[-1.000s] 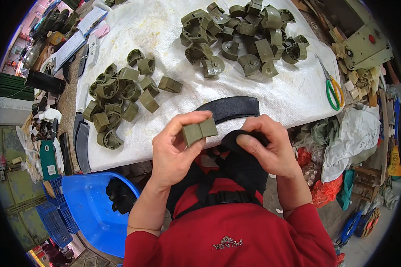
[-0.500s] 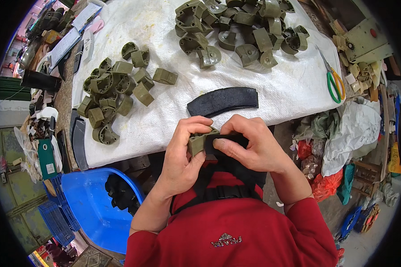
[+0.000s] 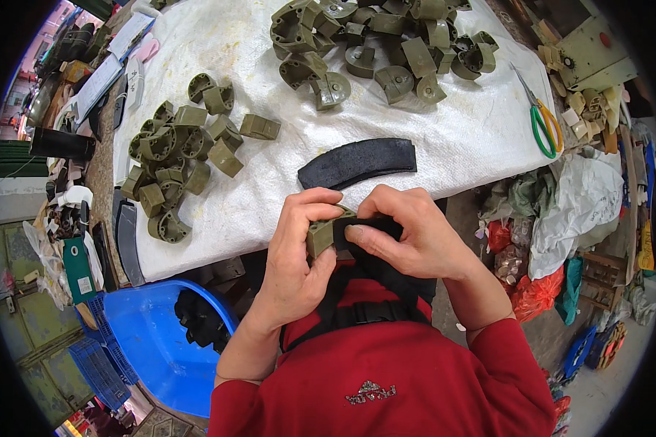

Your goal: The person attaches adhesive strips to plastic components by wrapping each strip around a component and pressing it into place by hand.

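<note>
Brought together within the last second: black strip [image 3: 380, 226] and olive block [image 3: 319, 238], formerly held apart in two hands, now meeting just off the near edge of the sheet.

Woven sheet [image 3: 259, 197], white, spread over the work table.
Tub [image 3: 142, 346], blue plastic, below the table's left side; dark pieces inside.
Heap of olive mouldings [image 3: 419, 58], at the far side of the sheet.
Cluster of olive mouldings [image 3: 171, 142], smaller, at the left.
Right hand [image 3: 415, 237]: pinching the black strip between thumb and forefinger.
Left hand [image 3: 295, 255]: pinching the olive block, fingers over it, thumb beneath.
Curved slab [image 3: 357, 162], black, flat on the sheet, just beyond both hands.
Scissors [image 3: 538, 106], green and orange handles, right edge of the sheet.
Black strip: left end against the block, remainder partly hidden by right-hand fingers.
Olive block: between left fingers and thumb, on that hand's right side.
</note>
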Motion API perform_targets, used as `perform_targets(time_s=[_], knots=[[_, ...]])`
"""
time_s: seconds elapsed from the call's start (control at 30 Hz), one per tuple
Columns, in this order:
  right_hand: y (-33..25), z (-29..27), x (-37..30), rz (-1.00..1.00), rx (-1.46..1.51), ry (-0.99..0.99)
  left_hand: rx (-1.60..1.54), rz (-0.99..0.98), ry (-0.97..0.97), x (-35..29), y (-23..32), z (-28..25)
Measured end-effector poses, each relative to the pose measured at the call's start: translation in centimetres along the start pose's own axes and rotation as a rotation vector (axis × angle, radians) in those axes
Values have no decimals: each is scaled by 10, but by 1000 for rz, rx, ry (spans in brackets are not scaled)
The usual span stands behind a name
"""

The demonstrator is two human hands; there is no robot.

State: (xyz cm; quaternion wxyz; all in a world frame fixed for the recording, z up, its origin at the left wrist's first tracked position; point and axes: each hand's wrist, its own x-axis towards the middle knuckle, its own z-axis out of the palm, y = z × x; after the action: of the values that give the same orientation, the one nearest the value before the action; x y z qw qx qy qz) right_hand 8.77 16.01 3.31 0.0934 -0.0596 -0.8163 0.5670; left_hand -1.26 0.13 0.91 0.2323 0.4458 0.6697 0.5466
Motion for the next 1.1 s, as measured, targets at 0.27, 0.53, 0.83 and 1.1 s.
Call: perform_targets(time_s=[0.27, 0.53, 0.83, 1.1], knots=[[10, 2, -3, 19, -18, 37, 117, 42, 120, 1, 10, 8], [-4, 4, -16, -441, -409, 472, -167, -95, 322, -1, 2, 7], [25, 55, -29, 290, 675, -146, -447, -75, 215, 3, 8, 0], [16, 48, -13, 239, 1485, 251, -492, -20, 165, -5, -7, -5]])
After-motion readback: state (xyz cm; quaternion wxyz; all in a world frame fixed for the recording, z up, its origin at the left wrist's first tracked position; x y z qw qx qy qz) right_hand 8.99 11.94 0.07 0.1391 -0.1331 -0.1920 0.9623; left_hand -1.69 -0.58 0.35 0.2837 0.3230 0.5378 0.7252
